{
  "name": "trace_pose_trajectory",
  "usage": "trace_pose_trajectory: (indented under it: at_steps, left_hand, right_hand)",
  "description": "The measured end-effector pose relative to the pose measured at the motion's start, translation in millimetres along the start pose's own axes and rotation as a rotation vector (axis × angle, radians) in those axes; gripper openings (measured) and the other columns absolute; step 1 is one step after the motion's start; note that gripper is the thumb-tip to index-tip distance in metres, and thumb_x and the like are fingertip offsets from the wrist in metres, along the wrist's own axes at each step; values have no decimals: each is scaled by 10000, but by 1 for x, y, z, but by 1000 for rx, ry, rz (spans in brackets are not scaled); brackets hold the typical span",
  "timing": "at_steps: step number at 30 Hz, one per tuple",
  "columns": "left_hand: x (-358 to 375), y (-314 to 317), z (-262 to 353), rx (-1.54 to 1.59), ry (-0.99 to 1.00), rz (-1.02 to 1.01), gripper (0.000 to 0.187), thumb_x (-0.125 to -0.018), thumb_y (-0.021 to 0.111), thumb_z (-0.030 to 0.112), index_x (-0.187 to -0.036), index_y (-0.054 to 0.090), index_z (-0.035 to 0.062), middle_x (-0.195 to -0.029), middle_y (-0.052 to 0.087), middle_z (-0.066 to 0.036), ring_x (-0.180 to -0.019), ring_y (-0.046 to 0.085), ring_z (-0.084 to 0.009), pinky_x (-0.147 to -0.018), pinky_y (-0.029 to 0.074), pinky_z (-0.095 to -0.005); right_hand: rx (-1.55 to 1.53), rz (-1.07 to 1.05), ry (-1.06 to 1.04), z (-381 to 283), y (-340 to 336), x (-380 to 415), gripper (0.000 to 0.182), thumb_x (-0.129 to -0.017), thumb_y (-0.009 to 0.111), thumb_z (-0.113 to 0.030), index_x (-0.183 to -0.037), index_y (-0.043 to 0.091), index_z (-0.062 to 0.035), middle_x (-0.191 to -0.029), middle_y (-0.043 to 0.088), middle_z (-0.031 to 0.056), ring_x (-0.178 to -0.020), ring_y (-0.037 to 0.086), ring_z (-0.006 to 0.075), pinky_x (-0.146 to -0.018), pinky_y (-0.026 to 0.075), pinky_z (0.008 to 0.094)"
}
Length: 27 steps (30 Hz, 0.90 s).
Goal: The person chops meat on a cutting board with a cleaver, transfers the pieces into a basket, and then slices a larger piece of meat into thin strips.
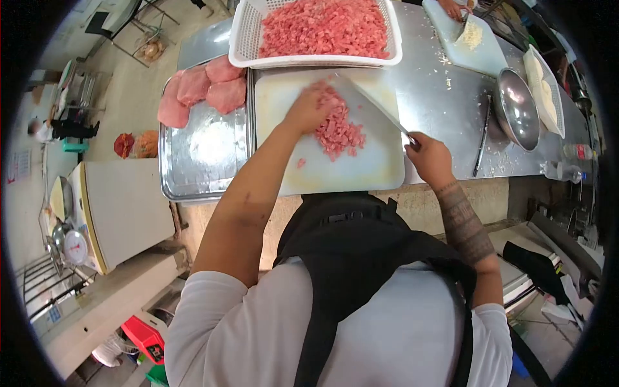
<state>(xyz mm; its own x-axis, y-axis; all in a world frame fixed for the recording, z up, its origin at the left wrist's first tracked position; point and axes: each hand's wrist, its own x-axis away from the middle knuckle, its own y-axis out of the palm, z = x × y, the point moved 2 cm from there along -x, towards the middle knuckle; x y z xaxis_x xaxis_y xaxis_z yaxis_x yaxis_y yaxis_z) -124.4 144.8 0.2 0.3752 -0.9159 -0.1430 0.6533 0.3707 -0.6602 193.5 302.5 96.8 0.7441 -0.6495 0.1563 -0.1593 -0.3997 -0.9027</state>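
Diced pink meat [338, 129] lies in a loose pile on a white cutting board [374, 168]. My left hand [307, 111] is at the upper left of the pile, touching the meat; its fingers are blurred and partly hidden. In my right hand [427, 155], beside the board's right edge, is the handle of a long knife [377, 106]. The blade slants up and left across the board, its tip close to the top of the pile. Behind the board stands a white perforated basket [316, 62] full of diced meat [322, 29].
Meat slabs [193, 87] lie on a metal tray [203, 155] at left. On the steel table [419, 84] at right are a steel bowl [518, 109], a dark rod [482, 137] and a white basket [545, 90]. Another person's hands [454, 9] cut pale food on a board [445, 39].
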Motion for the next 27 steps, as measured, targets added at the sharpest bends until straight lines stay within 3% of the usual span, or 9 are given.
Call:
trace_pose_trajectory:
  at_steps: [3,6,8,12,14,15,18,21,27]
  left_hand:
    - [19,3,29,23,-110,-71,536,-1031,620,395,-1397,640,4,-1528,561,-250,-1413,511,-446,-1216,378,-472]
    - [61,-14,16,151,-201,235,513,-1040,613,392,-1387,656,17,-1499,581,-249,-1361,545,-456,-1185,418,-476]
    - [95,-34,-3,-103,-188,414,516,-1049,602,398,-1402,658,26,-1521,555,-248,-1342,553,-451,-1166,429,-518]
    - [128,-35,-8,-130,-394,449,523,-1073,566,351,-1484,581,28,-1558,508,-269,-1445,482,-436,-1221,347,-522]
    - [124,-19,-21,-402,-273,353,655,-1040,612,432,-1546,511,30,-1631,427,-267,-1512,402,-445,-1264,259,-590]
    - [125,-12,-16,-392,-267,336,697,-1030,624,449,-1563,480,24,-1635,421,-271,-1529,375,-444,-1272,242,-586]
    - [109,-1,11,-338,-224,267,846,-987,664,525,-1602,403,5,-1647,393,-286,-1561,320,-451,-1283,212,-584]
    - [112,14,35,-261,-151,225,1017,-915,695,654,-1624,353,10,-1671,333,-302,-1561,299,-476,-1272,219,-603]
    - [116,62,80,-341,-147,393,1253,-757,716,831,-1641,319,38,-1674,251,-351,-1535,270,-554,-1235,217,-681]
  right_hand:
    - [-84,51,-90,-27,28,-27,354,-918,713,-275,-1221,749,-96,-951,782,134,-880,751,362,-808,597,468]
    - [-76,-66,-173,-62,36,-26,341,-922,706,-257,-1222,741,-101,-946,784,129,-903,749,368,-829,597,474]
    - [-126,-158,-190,-70,31,-11,316,-935,696,-256,-1200,727,-86,-940,776,146,-904,745,372,-818,592,486]
    - [-226,-162,-191,-52,34,4,279,-952,687,-243,-1140,699,-37,-924,754,179,-873,731,387,-789,580,478]
    - [-329,-128,-135,-31,33,5,270,-951,694,-231,-1128,694,-27,-899,739,184,-849,735,362,-773,576,455]
    - [-469,-208,-34,-17,31,5,265,-962,706,-219,-1098,679,7,-816,704,163,-719,710,257,-690,566,408]
    - [-647,-236,177,22,26,16,270,-988,702,-223,-1081,676,29,-751,655,100,-627,643,164,-597,548,360]
    - [-760,-271,326,56,32,30,206,-1043,624,-171,-1119,660,17,-750,604,30,-573,584,120,-520,510,297]
    - [-785,-339,296,37,58,36,250,-1030,624,-171,-1153,682,40,-738,636,67,-573,643,156,-556,582,323]
